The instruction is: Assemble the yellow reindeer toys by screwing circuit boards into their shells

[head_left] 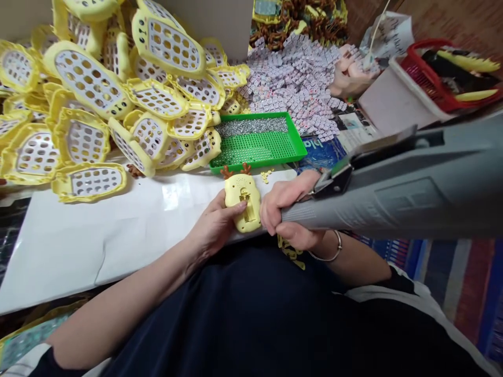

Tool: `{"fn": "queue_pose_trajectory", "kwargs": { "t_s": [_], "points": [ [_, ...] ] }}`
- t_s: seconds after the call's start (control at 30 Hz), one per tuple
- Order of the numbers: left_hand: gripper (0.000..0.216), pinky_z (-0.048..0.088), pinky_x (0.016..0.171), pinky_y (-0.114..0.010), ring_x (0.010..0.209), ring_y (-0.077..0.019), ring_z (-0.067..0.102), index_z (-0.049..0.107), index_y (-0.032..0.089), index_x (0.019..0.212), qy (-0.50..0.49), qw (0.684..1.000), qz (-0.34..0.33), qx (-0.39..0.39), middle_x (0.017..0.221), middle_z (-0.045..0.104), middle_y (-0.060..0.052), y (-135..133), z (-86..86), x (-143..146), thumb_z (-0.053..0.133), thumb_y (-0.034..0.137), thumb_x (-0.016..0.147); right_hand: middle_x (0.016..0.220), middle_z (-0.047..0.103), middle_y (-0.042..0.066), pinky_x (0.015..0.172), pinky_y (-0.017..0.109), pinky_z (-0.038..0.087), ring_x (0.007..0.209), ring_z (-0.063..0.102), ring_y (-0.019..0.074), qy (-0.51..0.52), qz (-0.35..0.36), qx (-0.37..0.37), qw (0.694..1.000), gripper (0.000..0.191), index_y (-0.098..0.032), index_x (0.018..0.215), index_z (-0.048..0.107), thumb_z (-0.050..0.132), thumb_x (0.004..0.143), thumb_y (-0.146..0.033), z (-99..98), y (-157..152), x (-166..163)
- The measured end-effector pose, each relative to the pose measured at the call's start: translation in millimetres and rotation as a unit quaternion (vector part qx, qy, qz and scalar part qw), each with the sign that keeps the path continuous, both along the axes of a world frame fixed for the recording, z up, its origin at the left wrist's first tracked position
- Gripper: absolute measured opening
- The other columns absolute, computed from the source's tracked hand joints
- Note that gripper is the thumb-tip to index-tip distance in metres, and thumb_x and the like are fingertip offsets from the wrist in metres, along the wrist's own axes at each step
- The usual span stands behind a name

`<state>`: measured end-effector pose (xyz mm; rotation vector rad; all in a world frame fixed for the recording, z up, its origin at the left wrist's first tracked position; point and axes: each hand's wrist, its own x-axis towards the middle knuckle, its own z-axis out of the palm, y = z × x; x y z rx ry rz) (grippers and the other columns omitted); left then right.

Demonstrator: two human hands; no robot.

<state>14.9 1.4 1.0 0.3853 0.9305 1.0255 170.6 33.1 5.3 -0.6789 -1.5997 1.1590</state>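
Observation:
My left hand (214, 225) is closed around a small yellow toy shell (242, 201) with brown antlers, holding it at the near edge of the white board (98, 230). My right hand (288, 214) grips the lower end of a large grey power screwdriver (393, 193), whose body runs up to the right past the camera. Its tip is hidden behind my fingers, close to the toy's right side. A metal bangle sits on my right wrist. Some small yellow pieces (293, 254) lie on my lap below that hand.
A green tray (257, 146) holding a heap of small screws stands just beyond the toy. A big pile of yellow perforated toy shells (118, 99) fills the left. Small white keypad parts (298, 78) are heaped behind the tray. A red basket (436, 73) sits far right.

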Motion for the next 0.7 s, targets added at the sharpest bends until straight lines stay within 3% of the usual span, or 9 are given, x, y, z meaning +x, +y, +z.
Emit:
{"fn": "queue_pose_trajectory", "kwargs": {
  "t_s": [0.13,0.2,0.27,0.33,0.43,0.57,0.7],
  "points": [
    [0.047,0.053,0.078,-0.034,0.085,-0.0203,0.065,0.058,0.018,0.112,-0.008,1.0,-0.001,-0.006,0.098,0.069,-0.005,-0.2,0.4,0.4,0.073,0.015,0.067,0.053,0.047,-0.01,0.039,0.025,0.047,0.038,0.047,0.0093,0.057,0.123,0.033,0.99,0.037,-0.031,0.097,0.054,0.071,0.07,-0.049,11.9,10.0,-5.9],
    [0.052,0.054,0.078,-0.034,0.086,-0.0207,0.066,0.057,0.019,0.115,-0.011,1.0,-0.001,-0.01,0.099,0.069,-0.005,-0.2,1.0,0.1,0.074,0.016,0.067,0.053,0.048,-0.011,0.035,0.023,0.041,0.034,0.043,0.008,0.098,0.143,0.035,0.984,0.035,-0.03,0.103,0.054,0.067,0.075,-0.047,26.3,19.0,-7.6],
    [0.055,0.055,0.08,-0.035,0.088,-0.0214,0.066,0.056,0.02,0.118,-0.01,1.0,-0.002,-0.017,0.1,0.07,-0.005,-0.3,1.4,-0.5,0.076,0.017,0.066,0.053,0.048,-0.01,0.033,0.023,0.035,0.033,0.04,0.0084,0.136,0.088,0.051,0.985,0.033,-0.031,0.103,0.055,0.066,0.077,-0.047,40.8,33.9,-7.5],
    [0.057,0.054,0.083,-0.036,0.092,-0.0218,0.067,0.055,0.02,0.12,-0.014,1.0,-0.001,-0.016,0.102,0.07,-0.006,-0.4,1.2,-1.5,0.077,0.018,0.067,0.055,0.047,-0.009,0.036,0.025,0.035,0.037,0.041,0.0092,0.155,-0.04,0.076,0.984,0.032,-0.033,0.098,0.056,0.07,0.074,-0.047,48.9,55.7,-6.2],
    [0.06,0.054,0.086,-0.035,0.097,-0.0215,0.066,0.054,0.022,0.124,-0.025,1.0,-0.006,-0.008,0.107,0.07,-0.005,-0.5,0.2,-3.2,0.078,0.02,0.069,0.058,0.046,-0.009,0.045,0.028,0.039,0.043,0.044,0.0102,0.116,-0.2,0.097,0.968,0.037,-0.035,0.096,0.053,0.072,0.07,-0.054,42.7,96.3,-4.9],
    [0.059,0.056,0.083,-0.032,0.097,-0.0207,0.067,0.052,0.024,0.126,-0.035,0.999,-0.016,-0.006,0.112,0.069,-0.005,-0.3,-1.1,-5.5,0.076,0.022,0.073,0.059,0.045,-0.008,0.045,0.029,0.036,0.043,0.041,0.0099,0.085,-0.244,0.104,0.96,0.046,-0.032,0.092,0.052,0.066,0.068,-0.068,17.2,137.9,-6.9],
    [0.058,0.056,0.082,-0.031,0.099,-0.0216,0.066,0.053,0.024,0.125,-0.037,0.999,-0.016,-0.009,0.114,0.069,-0.006,0.2,-2.5,-6.9,0.077,0.025,0.073,0.066,0.043,-0.005,0.049,0.031,0.038,0.048,0.048,0.0135,0.053,-0.247,0.109,0.961,0.047,-0.031,0.098,0.048,0.061,0.072,-0.068,-0.9,153.5,-6.5]
  ]
}}
